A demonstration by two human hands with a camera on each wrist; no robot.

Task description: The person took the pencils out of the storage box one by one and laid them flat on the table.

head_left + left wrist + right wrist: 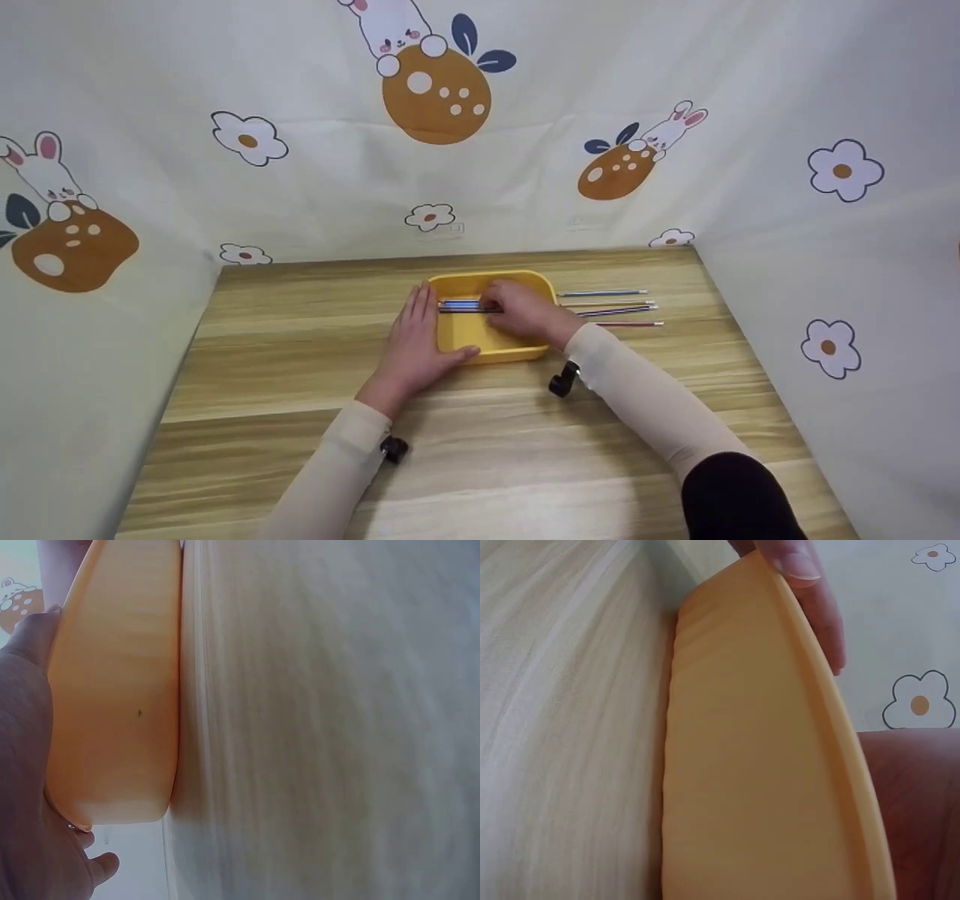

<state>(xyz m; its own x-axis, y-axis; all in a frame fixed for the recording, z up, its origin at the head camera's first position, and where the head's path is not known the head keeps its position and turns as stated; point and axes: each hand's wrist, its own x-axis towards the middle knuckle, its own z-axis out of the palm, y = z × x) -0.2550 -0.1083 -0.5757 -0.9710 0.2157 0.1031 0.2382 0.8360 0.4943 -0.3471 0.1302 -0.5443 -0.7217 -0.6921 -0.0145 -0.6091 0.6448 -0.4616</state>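
- Yellow plastic-looking bin (469, 337) stands upright on the wood-grain table (300, 337), near its far edge
- Blue and dark pencils (460, 304) lie side by side inside the bin, pointing left to right, their right ends under the right hand (523, 309)
- Right hand reaches in over the bin's right side, fingers curled down at these pencils; whether they pinch one I cannot tell
- Left hand (416, 345) steadies the bin's near left corner, fingers straight along the left rim, thumb spread along the near one
- Loose pencils (616, 310), blue, yellowish and red, lie just right of the bin
- Pale cloth (330, 165) with rabbits and flowers hangs behind
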